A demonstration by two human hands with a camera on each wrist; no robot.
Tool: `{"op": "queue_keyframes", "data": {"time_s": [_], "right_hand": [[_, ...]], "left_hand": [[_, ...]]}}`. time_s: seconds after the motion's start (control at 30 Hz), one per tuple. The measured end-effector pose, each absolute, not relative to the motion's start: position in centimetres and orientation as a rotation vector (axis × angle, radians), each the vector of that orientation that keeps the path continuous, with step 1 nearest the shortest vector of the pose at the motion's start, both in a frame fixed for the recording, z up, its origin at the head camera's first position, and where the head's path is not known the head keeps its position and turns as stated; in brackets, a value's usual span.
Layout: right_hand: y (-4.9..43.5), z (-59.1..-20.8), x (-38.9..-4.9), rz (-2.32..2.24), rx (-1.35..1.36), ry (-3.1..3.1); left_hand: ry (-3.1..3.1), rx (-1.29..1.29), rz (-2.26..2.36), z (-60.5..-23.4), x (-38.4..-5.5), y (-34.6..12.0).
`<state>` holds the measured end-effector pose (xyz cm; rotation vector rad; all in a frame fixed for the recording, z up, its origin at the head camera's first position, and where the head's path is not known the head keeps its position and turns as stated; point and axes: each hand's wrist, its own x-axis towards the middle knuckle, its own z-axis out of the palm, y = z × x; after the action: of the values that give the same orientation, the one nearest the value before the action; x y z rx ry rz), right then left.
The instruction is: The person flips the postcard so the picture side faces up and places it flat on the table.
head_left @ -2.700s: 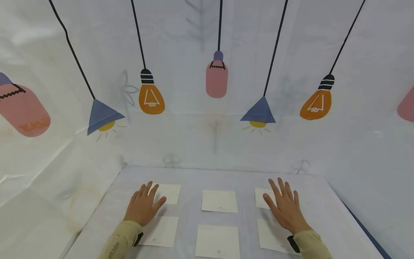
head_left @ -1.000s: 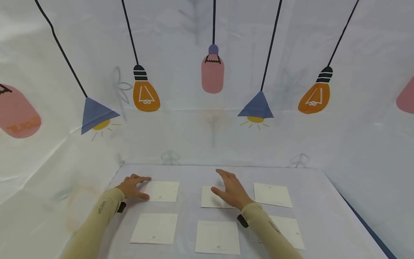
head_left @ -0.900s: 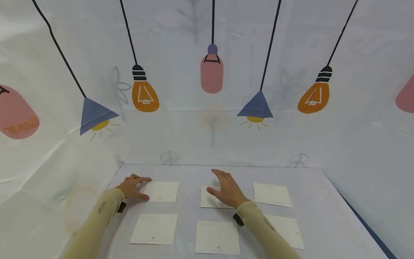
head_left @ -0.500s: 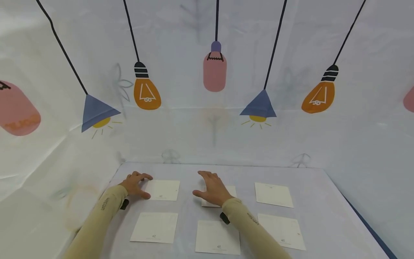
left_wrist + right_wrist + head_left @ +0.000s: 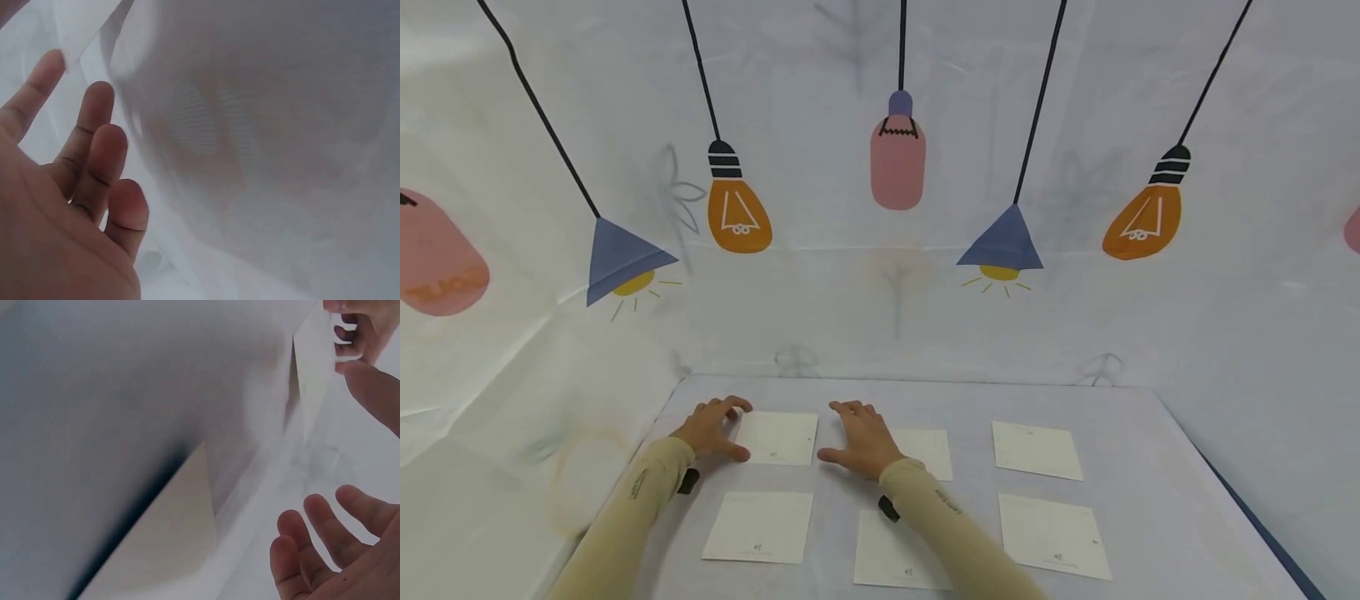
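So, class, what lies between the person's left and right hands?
The back-row left white card lies between the left hand and the right hand; the head view shows this.

Lettering (image 5: 948, 501) on right sleeve (image 5: 958, 537): illegible | print (image 5: 757, 547) on each card (image 5: 784, 437): too small to read

soft diffuse light, blurry wrist views

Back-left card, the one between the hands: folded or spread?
Spread: the head view shows the back-left card as one smooth surface, with no fold line across it. Whether anything is folded underneath, I cannot tell.
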<state>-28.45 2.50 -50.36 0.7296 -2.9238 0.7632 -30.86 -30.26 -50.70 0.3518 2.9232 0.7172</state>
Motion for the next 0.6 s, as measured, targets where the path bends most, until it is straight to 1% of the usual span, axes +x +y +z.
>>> {"op": "queue_keyframes", "data": {"time_s": [0.27, 0.6], "right_hand": [[0.3, -51.1, -28.8, 0.932, 0.617, -2.907], [-0.9, -51.9, -28.9, 0.939, 0.511, -2.88]], "left_hand": [[2.935, 0.336, 0.837, -50.8, -29.9, -30.2], [2.96, 0.403, 0.896, -50.4, -29.2, -30.1]]}}
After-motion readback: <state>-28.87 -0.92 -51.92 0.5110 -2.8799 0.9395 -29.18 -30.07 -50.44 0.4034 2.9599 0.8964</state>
